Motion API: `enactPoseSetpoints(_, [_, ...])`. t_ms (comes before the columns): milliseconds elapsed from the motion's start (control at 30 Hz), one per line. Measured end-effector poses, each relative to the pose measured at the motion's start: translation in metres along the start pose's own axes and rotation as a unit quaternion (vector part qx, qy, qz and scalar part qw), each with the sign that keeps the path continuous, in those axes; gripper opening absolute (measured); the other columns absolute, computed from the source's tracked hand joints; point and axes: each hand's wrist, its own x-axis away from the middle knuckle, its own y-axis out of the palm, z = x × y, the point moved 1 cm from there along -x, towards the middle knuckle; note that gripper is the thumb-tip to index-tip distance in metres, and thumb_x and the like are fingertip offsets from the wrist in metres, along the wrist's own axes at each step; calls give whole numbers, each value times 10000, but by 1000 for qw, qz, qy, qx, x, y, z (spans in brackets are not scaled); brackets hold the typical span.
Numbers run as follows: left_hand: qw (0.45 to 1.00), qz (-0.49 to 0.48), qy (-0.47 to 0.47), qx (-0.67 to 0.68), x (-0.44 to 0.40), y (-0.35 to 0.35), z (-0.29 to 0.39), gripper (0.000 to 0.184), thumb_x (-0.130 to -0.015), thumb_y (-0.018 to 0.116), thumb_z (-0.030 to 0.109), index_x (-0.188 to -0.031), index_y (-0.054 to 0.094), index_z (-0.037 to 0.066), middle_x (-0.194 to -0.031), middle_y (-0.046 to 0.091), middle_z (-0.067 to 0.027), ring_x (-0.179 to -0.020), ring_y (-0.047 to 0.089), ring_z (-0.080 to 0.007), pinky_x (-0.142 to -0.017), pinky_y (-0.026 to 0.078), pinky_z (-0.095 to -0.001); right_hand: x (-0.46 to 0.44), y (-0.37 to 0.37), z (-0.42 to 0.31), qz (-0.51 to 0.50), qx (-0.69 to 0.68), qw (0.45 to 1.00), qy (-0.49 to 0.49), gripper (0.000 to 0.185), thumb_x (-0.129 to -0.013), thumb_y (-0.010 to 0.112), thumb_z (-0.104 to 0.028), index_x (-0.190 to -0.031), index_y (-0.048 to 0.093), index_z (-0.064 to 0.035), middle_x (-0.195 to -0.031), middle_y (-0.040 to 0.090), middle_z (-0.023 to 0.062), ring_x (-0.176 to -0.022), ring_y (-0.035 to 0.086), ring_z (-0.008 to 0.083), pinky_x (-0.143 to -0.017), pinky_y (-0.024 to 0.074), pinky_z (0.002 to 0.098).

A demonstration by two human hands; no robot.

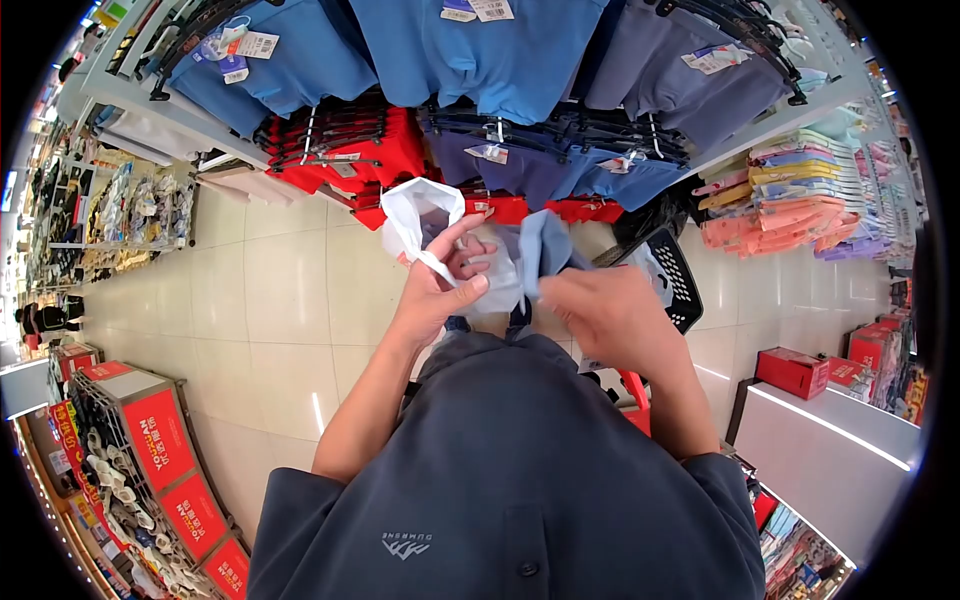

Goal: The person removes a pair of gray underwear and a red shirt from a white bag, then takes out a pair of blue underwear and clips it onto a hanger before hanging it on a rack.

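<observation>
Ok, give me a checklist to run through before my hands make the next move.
1. White bag in contact with the left hand: ok, a white strip crosses the hand.
2. Right hand firm on the blue cloth: cannot tell; cloth meets fingers, but motion blur hides the grip.
3. Blue cloth free of folds: not ok, it is bunched up.
4. Black basket within view: ok, just beyond the right hand.
5. Blue garments hanging on the rack: ok, some with tags showing.
</observation>
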Motion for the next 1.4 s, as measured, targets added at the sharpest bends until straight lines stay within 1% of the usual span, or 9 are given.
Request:
enactPoseSetpoints(167, [988, -118, 57, -83, -12, 5, 9, 1010, -591, 898, 455, -1381, 436, 28, -1209, 490, -53, -1132, 505, -173, -974, 418, -330, -13, 5, -10, -111, -22, 989, -94, 124, -742, 609, -52, -820, 517, -81, -700, 538, 73, -670, 604, 291, -575, 459, 402])
enactPoseSetpoints(233, [982, -144, 72, -97, -8, -11, 3, 790, -681, 863, 399, -1283, 516, 22, -1189, 532, -58, -1080, 534, -170, -926, 438, -330, -19, 11, 3, -101, -54, 989, -97, 91, -808, 600, -77, -891, 565, -83, -721, 561, 91, -648, 596, 280, -560, 453, 371])
enactPoseSetpoints(333, [998, -29, -22, -55, -4, -21, 6, 394, -867, 723, 217, -1173, 572, 20, -1047, 602, -12, -1023, 567, -138, -912, 439, -307, -28, 6, 31, -128, -349, 917, 143, 228, -943, 589, -228, -1121, 585, -84, -808, 654, 60, -694, 596, 115, -605, 455, 316])
enactPoseSetpoints(400, [999, 33, 5, 12, -9, -6, 23, 364, -877, 713, 218, -1155, 584, 22, -1049, 613, -17, -992, 573, -131, -892, 451, -303, -24, 9, 61, -154, -488, 848, 135, 365, -900, 652, -227, -1197, 537, -49, -824, 655, 26, -777, 573, 73, -706, 471, 296])
enactPoseSetpoints(500, [990, 110, 53, 66, -17, -1, 42, 315, -897, 690, 214, -1131, 601, 23, -1033, 633, -21, -936, 585, -117, -851, 470, -292, -12, 2, 93, -167, -493, 850, 80, 411, -823, 738, -216, -1142, 584, -7, -791, 633, -6, -742, 539, 63, -729, 452, 251])
enactPoseSetpoints(567, [989, 121, 69, 55, -18, -7, 47, 296, -908, 677, 210, -1125, 606, 22, -1015, 642, -21, -911, 591, -111, -830, 479, -285, -2, -7, 108, -231, -384, 876, 177, 317, -773, 776, -206, -968, 651, 10, -789, 629, -22, -747, 544, 68, -726, 443, 244])
enactPoseSetpoints(800, [997, 57, 58, -2, -20, -26, 48, 294, -970, 573, 253, -1148, 577, 19, -987, 654, -38, -871, 627, -106, -778, 510, -270, 15, -32, 122, -101, -488, 841, 211, 282, -604, 801, -71, -850, 671, -28, -753, 610, -53, -685, 521, 33, -674, 409, 191])
enactPoseSetpoints(1333, [986, 143, 75, 41, -11, -24, 67, 291, -968, 579, 278, -1118, 606, 31, -988, 650, -25, -886, 613, -103, -770, 496, -272, 15, -18, 142, 2, -583, 787, 203, 352, -678, 807, -72, -994, 660, -28, -955, 639, -11, -859, 576, 80, -778, 445, 235])
enactPoseSetpoints(1400, [985, 150, 64, 65, -2, -28, 55, 295, -976, 563, 277, -1134, 599, 30, -1011, 646, -27, -917, 609, -110, -788, 495, -278, 17, -9, 145, 39, -604, 772, 193, 514, -651, 836, -108, -1103, 606, -28, -1019, 659, 14, -961, 621, 140, -866, 481, 294])
